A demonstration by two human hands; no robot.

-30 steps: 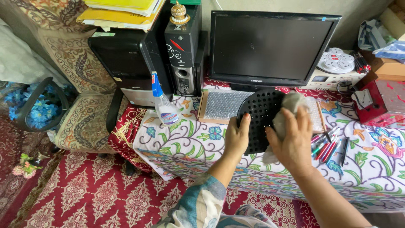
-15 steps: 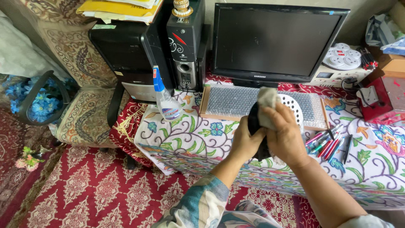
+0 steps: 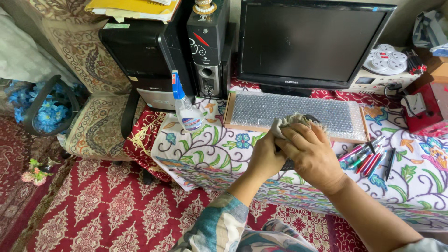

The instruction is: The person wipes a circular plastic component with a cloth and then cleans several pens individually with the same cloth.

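Floral cloth, white with blue flowers and green vines, covers the table (image 3: 219, 154) under both hands. Beyond the hands stands a dark monitor (image 3: 310, 42), and to their upper left a black computer tower (image 3: 140, 60) with a tall black speaker (image 3: 207, 44) beside it. Just past the fingers lies a keyboard (image 3: 294, 114) wrapped in bubble film, its near edge close to the right hand. Up and left of the left hand a clear spray bottle (image 3: 185, 109) with a blue top stands upright on the cloth. To the right of the right hand a cluster of coloured pens (image 3: 368, 158) lies on the table. The right hand (image 3: 312, 156) is closed over a grey cloth (image 3: 289, 122), which bunches out above its knuckles. The left hand (image 3: 266, 158) is curled and pressed against the right, gripping a dark object (image 3: 288, 164) between the two hands; only a sliver of it shows, so its shape cannot be told.
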